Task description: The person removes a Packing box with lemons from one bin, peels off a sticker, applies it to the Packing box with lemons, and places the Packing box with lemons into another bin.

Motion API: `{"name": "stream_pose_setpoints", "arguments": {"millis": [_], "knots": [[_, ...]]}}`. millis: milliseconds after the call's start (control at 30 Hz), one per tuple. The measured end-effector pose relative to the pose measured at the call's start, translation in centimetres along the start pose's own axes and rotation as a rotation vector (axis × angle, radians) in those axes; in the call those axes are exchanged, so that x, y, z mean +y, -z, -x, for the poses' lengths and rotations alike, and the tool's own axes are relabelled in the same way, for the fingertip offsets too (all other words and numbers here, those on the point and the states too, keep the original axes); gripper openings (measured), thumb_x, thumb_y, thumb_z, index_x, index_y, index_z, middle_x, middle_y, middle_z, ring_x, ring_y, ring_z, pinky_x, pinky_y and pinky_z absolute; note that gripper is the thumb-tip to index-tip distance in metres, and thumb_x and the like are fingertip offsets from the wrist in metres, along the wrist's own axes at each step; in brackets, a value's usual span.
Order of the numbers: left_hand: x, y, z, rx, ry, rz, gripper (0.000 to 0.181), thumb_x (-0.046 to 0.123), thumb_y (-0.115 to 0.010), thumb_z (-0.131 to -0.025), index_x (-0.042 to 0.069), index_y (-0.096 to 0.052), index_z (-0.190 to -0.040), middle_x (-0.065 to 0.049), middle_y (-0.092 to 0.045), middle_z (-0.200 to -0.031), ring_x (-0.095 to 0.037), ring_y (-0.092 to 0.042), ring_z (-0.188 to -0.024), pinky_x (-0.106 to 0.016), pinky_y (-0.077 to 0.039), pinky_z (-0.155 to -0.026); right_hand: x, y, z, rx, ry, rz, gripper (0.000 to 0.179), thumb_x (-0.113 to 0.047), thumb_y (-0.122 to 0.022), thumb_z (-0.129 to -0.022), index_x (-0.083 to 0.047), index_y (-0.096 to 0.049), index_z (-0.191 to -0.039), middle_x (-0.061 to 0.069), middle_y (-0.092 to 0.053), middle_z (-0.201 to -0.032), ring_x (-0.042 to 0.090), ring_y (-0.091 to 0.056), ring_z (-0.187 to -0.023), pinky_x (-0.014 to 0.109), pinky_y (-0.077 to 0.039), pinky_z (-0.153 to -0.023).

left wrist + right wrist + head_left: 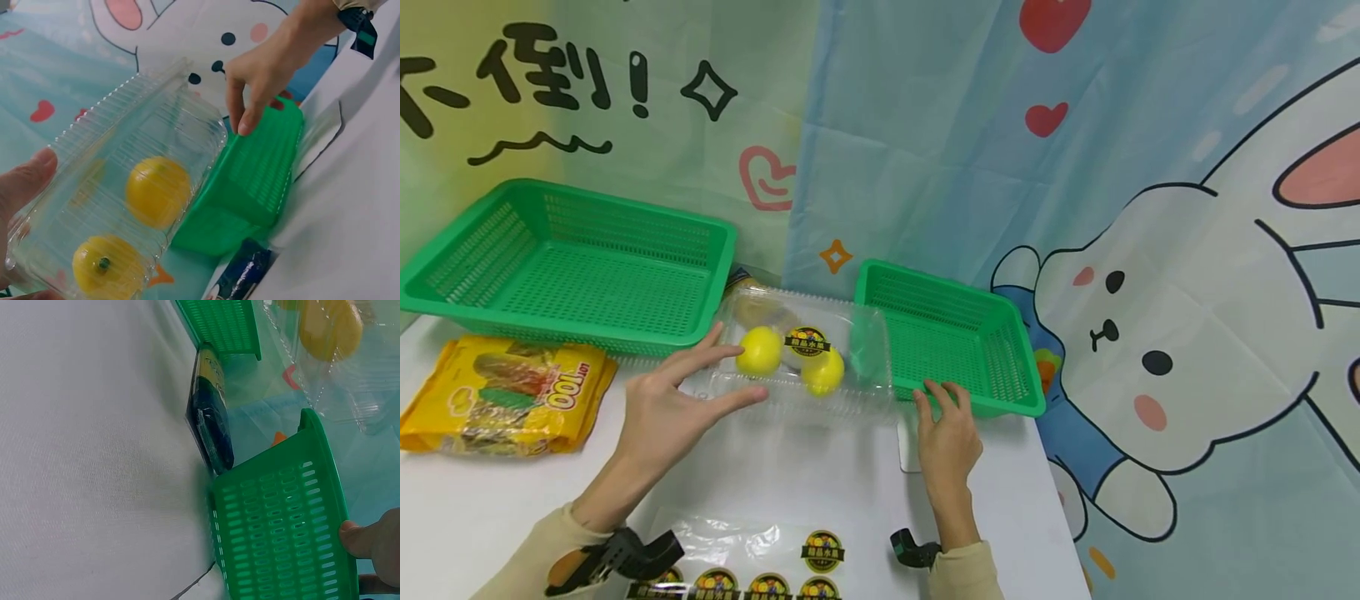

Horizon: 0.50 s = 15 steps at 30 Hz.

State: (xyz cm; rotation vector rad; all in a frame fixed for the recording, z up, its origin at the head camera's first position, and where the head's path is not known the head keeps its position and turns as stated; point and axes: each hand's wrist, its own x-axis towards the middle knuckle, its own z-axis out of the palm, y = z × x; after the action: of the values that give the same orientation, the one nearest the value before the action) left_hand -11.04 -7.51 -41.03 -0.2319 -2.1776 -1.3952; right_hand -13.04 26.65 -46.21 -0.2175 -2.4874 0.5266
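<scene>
My left hand (670, 396) grips the left end of a clear plastic clamshell box (775, 387), its thumb on the near side. Raised above the table, the box looks closed and carries a black and gold sticker (807, 342). Inside lie two yellow lemons (158, 192); one shows a green stem end in the left wrist view. At the right, my right hand (950, 442) pinches the near rim of the smaller green basket (936, 346). In the right wrist view its thumb (356, 539) presses the outside of that rim; the other fingertips are partly hidden.
A larger green basket (617, 275) stands back left, with a yellow snack bag (508, 396) before it. A dark blue packet (211, 419) lies between the baskets. Near the front is a sticker sheet (730, 542). A white card (908, 446) lies under the smaller basket's near side.
</scene>
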Motion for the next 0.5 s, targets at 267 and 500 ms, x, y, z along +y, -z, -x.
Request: {"name": "stream_pose_setpoints", "arguments": {"millis": [267,500], "knots": [[0.2,-0.6,-0.7,0.002,-0.015,0.011,0.054,0.021,-0.103,-0.06,0.011,-0.082,-0.109,-0.01,-0.068,-0.139,-0.039,-0.075,-0.1,-0.02,-0.026,-0.038,-0.1,0.0,-0.1,-0.003,0.015,-0.001,0.031,-0.034,-0.079,-0.093,-0.014,-0.08,-0.117,0.011,-0.071,-0.124,0.035,-0.075,-0.077,0.043,-0.052,-0.048],[0.6,-1.4,-1.3,0.0,-0.012,0.039,0.053,0.022,-0.103,-0.061,0.013,-0.083,-0.109,-0.008,-0.07,-0.138,-0.032,-0.077,-0.099,-0.02,-0.019,-0.037,-0.1,0.2,-0.1,0.0,0.016,0.002,0.031,-0.035,-0.08,-0.093,-0.015,-0.08,-0.116,0.01,-0.071,-0.124,0.033,-0.075,-0.075,0.042,-0.051,-0.047]]}}
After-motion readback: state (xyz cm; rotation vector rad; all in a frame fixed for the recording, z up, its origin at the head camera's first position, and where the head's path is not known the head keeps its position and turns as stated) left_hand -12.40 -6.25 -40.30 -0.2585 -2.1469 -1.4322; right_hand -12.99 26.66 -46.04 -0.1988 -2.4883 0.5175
